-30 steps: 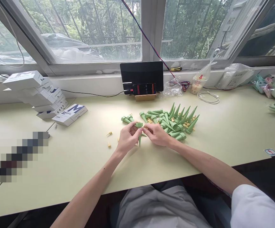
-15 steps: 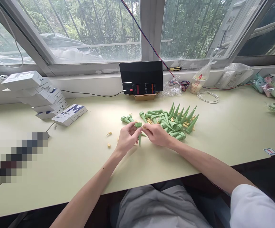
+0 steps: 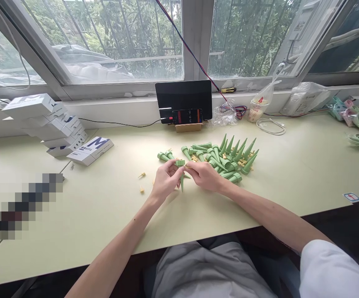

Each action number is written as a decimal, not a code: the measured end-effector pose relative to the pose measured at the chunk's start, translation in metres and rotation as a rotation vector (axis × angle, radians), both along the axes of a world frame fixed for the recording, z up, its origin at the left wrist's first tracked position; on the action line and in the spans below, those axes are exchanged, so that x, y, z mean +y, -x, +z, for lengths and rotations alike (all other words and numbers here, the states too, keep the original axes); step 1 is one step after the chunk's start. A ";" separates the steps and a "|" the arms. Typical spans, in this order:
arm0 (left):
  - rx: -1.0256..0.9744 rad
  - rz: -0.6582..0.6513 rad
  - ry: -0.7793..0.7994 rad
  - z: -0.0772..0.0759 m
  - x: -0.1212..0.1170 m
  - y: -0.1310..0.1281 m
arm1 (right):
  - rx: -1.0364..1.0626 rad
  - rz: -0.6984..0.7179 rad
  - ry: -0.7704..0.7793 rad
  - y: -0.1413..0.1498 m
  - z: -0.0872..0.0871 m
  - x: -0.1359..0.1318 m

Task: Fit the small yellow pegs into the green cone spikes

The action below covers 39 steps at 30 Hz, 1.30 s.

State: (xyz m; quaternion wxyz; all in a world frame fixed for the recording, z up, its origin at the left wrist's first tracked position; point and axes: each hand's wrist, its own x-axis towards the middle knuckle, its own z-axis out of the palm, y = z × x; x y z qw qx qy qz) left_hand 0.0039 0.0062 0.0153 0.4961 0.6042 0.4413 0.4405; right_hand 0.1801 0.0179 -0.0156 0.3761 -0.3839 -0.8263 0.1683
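Note:
My left hand is closed round a green plant watering spike, its ribbed cap up and its tip pointing down. Against its side, my right hand pinches a small yellow valve, mostly covered by the fingers. Two more green spikes lie just beyond the left hand. Behind the right hand is a pile of green spikes, some standing tip up, with yellow valves among them. Loose yellow valves lie left of my left hand.
A phone on a cardboard stand leans before a black tablet at the back. White boxes are stacked at the left, with another box beside them. A bagged cup and a coiled white cable lie back right.
Both hands keep their hold on the spike and the valve with almost no movement. The view has shifted very slightly, and the phone's displayed digits differ.

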 end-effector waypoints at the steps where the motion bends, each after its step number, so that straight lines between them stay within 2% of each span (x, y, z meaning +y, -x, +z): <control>1: 0.008 0.003 -0.011 0.000 0.000 0.000 | 0.008 0.003 0.016 0.000 0.000 0.000; 11: 0.076 0.022 -0.057 -0.002 0.000 0.000 | 0.102 0.046 0.123 0.000 -0.001 0.001; 31: 0.117 0.003 -0.138 -0.010 0.003 0.000 | 0.147 0.025 0.260 0.001 0.010 -0.001; 39: 0.120 0.001 -0.149 -0.010 0.003 0.000 | 0.148 0.015 0.239 0.002 0.008 -0.001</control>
